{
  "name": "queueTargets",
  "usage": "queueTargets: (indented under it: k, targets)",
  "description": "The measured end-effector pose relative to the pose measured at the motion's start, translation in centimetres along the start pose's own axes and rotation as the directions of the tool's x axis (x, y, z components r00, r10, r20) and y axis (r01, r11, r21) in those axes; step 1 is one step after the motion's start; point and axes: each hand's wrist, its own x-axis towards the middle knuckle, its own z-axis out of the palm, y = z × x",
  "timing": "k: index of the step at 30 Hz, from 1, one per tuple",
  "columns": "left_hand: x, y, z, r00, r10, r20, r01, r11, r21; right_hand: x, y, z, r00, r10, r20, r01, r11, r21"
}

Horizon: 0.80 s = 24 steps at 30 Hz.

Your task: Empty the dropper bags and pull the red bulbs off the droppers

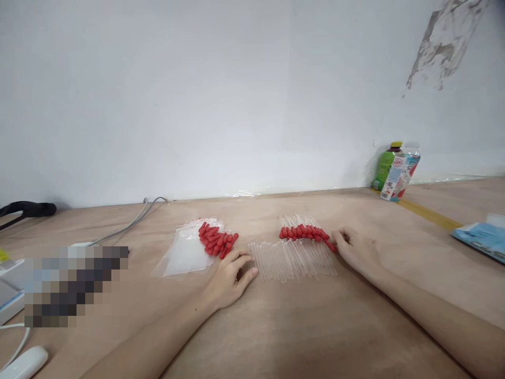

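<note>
My left hand (232, 276) rests on the wooden table, thumb and fingers apart, beside the left end of a row of thin clear tubes (272, 260). Just beyond its fingers lies a pile of red rubber bulbs (216, 241), partly on clear plastic bags (187, 252). More clear tubes with red bulbs (303, 232) lie across the back of the row. At the right end of these, my right hand (353, 246) has its thumb and fingers pressed together at a red bulb (331, 245).
Two bottles (384, 171) stand by the wall at the back right. A blue packet (481, 239) lies far right. Grey cables (130, 223), a blurred-out object (79, 279), a black object (35, 209) and a white mouse-like object (29, 362) are on the left.
</note>
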Motion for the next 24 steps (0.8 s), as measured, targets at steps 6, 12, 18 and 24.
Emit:
queueTargets:
  k: [6,12,18,24]
  targets:
    - [0.1,0.0,0.1,1.0,0.012,-0.011,-0.012,1.0,-0.008,1.1,-0.3,0.5,0.959,-0.263,-0.11,0.274,0.956,0.102]
    - [0.1,0.0,0.1,1.0,0.015,-0.001,-0.015,1.0,-0.009,1.7,-2.4,1.2,0.897,-0.438,-0.057,0.436,0.899,-0.038]
    - [0.1,0.2,0.0,1.0,-0.004,0.018,0.004,1.0,-0.013,2.0,-3.2,1.7,0.887,-0.462,0.014,0.461,0.881,-0.104]
    - [0.0,0.0,0.1,1.0,-0.001,0.011,0.001,1.0,-0.013,2.5,-3.6,1.8,0.928,-0.361,-0.086,0.365,0.931,0.026]
